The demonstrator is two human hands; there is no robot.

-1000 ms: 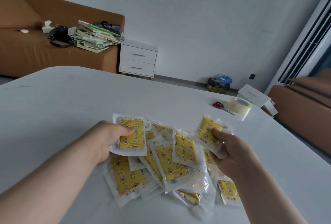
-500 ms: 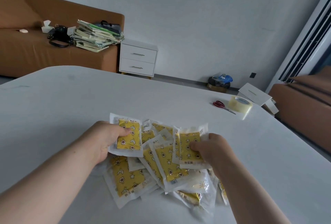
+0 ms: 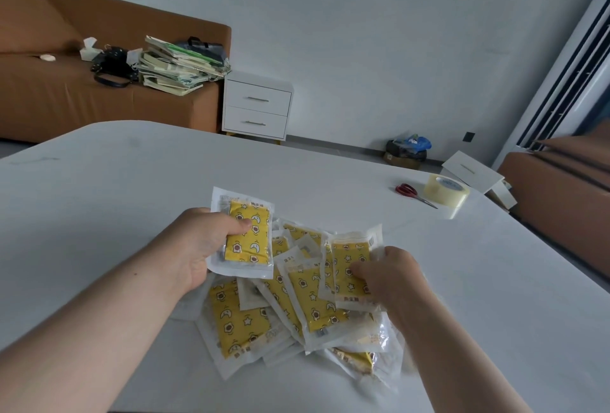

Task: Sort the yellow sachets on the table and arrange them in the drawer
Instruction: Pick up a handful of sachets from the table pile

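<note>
Many sachets (image 3: 297, 307): heaped lower centre on my table (image 3: 132, 198)
Left hand (image 3: 198, 244): thumb clamps one raised sachet (image 3: 251, 237)
Right hand (image 3: 396, 277): fingers pinch second sachet (image 3: 346, 267)
Drawer unit (image 3: 255, 100): upper centre-left
Risk: slick wrappers could slide from my grip

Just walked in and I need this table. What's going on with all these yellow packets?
A person is sorting yellow sachets on the white table. Their left hand grips one sachet raised above the pile, and their right hand pinches a second sachet at the pile's right side. The rest lie overlapped. Scissors and a tape roll sit farther right.
</note>
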